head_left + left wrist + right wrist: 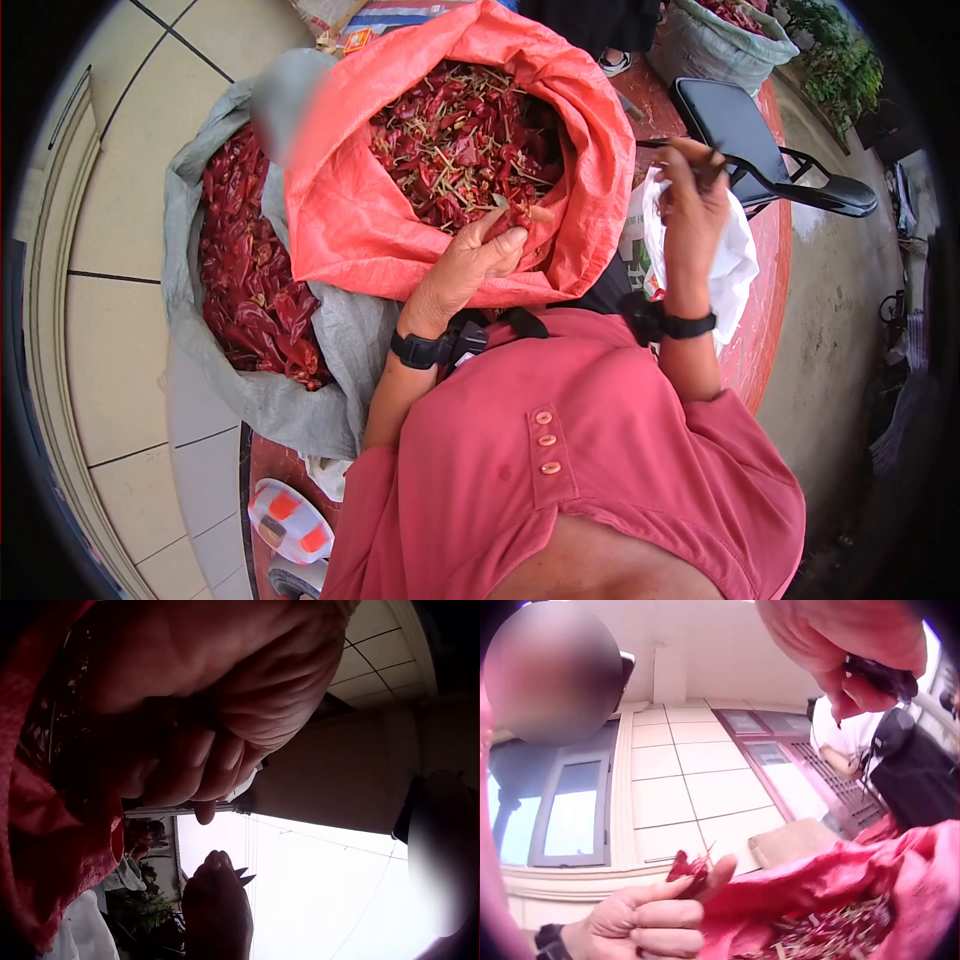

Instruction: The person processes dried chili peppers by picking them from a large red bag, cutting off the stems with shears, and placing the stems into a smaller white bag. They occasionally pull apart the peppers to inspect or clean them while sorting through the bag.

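Left hand [468, 262] pinches red pepper [688, 874] at fingertips, above near side of red sack [355, 225]. Right hand [694, 222] grips scissors [879, 676], raised well apart, right of pepper; blade line to pepper unclear.

Dusty-red top, black wrist straps.

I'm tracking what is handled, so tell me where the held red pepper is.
In the head view, the red pepper is in the fingers of the left hand, at the near rim of the red sack.
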`<state>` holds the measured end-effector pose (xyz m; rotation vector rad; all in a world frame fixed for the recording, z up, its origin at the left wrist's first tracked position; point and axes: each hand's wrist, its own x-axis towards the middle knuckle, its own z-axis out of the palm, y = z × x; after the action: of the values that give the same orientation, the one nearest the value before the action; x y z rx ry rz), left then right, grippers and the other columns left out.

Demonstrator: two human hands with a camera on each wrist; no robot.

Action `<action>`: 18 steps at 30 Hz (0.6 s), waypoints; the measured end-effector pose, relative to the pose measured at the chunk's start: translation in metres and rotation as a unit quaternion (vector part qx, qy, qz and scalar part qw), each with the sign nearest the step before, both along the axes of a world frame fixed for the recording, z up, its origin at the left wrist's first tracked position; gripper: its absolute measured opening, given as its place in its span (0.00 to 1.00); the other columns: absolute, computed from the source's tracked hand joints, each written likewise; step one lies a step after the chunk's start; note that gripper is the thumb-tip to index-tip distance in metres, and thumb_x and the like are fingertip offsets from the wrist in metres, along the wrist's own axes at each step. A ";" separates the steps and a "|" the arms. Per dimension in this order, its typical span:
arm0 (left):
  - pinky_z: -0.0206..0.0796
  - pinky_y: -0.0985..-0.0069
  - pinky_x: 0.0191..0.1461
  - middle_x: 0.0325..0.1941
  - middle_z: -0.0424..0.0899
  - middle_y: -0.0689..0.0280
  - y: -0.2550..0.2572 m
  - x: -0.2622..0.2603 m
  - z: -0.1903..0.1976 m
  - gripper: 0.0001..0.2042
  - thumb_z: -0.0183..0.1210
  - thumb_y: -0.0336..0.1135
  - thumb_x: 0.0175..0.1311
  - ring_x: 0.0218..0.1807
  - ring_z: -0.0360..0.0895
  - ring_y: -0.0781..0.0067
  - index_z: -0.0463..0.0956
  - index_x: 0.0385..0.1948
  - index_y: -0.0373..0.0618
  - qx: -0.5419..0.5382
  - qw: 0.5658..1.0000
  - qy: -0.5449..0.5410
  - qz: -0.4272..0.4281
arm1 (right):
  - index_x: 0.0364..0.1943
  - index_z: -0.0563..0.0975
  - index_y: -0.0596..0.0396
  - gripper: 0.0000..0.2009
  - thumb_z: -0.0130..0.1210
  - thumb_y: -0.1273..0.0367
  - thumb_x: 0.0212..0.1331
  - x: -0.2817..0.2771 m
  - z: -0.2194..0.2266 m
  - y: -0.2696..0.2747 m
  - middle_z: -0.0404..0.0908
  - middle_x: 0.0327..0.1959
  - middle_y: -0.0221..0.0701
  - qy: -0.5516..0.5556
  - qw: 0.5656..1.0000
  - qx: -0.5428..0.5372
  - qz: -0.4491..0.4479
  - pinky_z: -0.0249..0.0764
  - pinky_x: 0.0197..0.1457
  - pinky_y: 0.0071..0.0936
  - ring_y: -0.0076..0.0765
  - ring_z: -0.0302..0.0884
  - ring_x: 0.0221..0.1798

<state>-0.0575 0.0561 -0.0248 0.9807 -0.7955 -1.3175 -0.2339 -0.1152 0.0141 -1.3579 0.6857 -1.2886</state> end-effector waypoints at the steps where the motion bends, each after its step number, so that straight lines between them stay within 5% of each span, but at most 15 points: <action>1: 0.49 0.87 0.27 0.21 0.64 0.78 0.001 0.002 0.000 0.12 0.48 0.37 0.72 0.22 0.56 0.89 0.72 0.48 0.40 -0.014 1.000 0.004 -0.001 | 0.42 0.76 0.57 0.05 0.53 0.74 0.64 -0.015 0.002 -0.005 0.80 0.34 0.26 0.041 0.998 -0.020 -0.039 0.66 0.33 0.14 0.16 0.74 0.35; 3: 0.54 0.87 0.29 0.23 0.69 0.76 0.002 0.007 -0.002 0.12 0.48 0.37 0.72 0.23 0.61 0.88 0.71 0.49 0.39 -0.028 0.998 -0.023 0.047 | 0.44 0.77 0.59 0.07 0.51 0.77 0.65 -0.050 -0.013 -0.026 0.79 0.38 0.25 0.089 0.983 -0.138 -0.078 0.72 0.42 0.18 0.17 0.75 0.39; 5: 0.59 0.87 0.32 0.28 0.75 0.73 0.003 0.011 -0.005 0.11 0.49 0.35 0.72 0.26 0.66 0.87 0.72 0.49 0.40 -0.031 0.984 -0.083 0.151 | 0.45 0.78 0.58 0.09 0.53 0.76 0.63 -0.085 -0.027 -0.041 0.80 0.38 0.28 0.187 0.964 -0.134 -0.131 0.73 0.44 0.22 0.23 0.77 0.41; 8: 0.64 0.84 0.36 0.35 0.79 0.67 0.008 0.029 -0.012 0.09 0.51 0.30 0.69 0.30 0.70 0.84 0.73 0.48 0.42 0.041 0.963 -0.126 0.234 | 0.46 0.78 0.58 0.10 0.55 0.76 0.60 -0.119 -0.054 -0.057 0.81 0.40 0.34 0.471 0.860 -0.095 -0.172 0.74 0.47 0.26 0.32 0.78 0.44; 11: 0.67 0.79 0.40 0.37 0.80 0.67 -0.001 0.035 -0.015 0.08 0.54 0.29 0.66 0.33 0.73 0.79 0.74 0.44 0.41 0.064 0.912 -0.282 0.290 | 0.45 0.78 0.58 0.11 0.57 0.76 0.57 -0.111 -0.072 -0.056 0.80 0.41 0.39 0.419 0.868 -0.190 -0.186 0.74 0.47 0.30 0.38 0.79 0.47; 13: 0.69 0.75 0.42 0.39 0.80 0.65 -0.014 0.040 -0.035 0.09 0.56 0.29 0.63 0.35 0.76 0.72 0.75 0.43 0.39 0.051 0.847 -0.440 0.294 | 0.42 0.79 0.59 0.08 0.56 0.75 0.59 -0.079 -0.055 -0.034 0.81 0.41 0.34 0.327 0.925 -0.159 -0.107 0.75 0.44 0.29 0.33 0.80 0.43; 14: 0.69 0.69 0.45 0.39 0.79 0.59 -0.020 0.029 -0.020 0.11 0.59 0.29 0.57 0.38 0.77 0.60 0.74 0.41 0.35 0.034 0.747 -0.592 0.300 | 0.42 0.79 0.58 0.07 0.56 0.75 0.60 -0.066 -0.054 -0.026 0.81 0.41 0.35 0.320 0.935 -0.135 -0.065 0.75 0.43 0.28 0.33 0.80 0.42; 17: 0.69 0.63 0.46 0.38 0.75 0.53 -0.046 0.028 -0.041 0.14 0.62 0.28 0.51 0.41 0.76 0.52 0.76 0.41 0.37 0.039 0.749 -0.633 0.191 | 0.42 0.79 0.57 0.08 0.57 0.77 0.58 -0.025 -0.037 0.006 0.81 0.37 0.31 0.356 0.925 -0.131 0.019 0.72 0.43 0.25 0.26 0.77 0.38; 18: 0.68 0.60 0.45 0.37 0.74 0.52 -0.051 0.024 -0.043 0.14 0.63 0.29 0.51 0.41 0.76 0.51 0.76 0.41 0.40 0.035 0.760 -0.630 0.157 | 0.42 0.78 0.55 0.09 0.57 0.75 0.57 -0.017 -0.042 0.010 0.80 0.37 0.35 0.368 0.916 -0.154 0.048 0.73 0.43 0.29 0.35 0.78 0.39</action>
<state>-0.0336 0.0054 -0.0680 1.9902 -1.4720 -0.2174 -0.2513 -0.1049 -0.0283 -2.1487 0.9233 -0.7979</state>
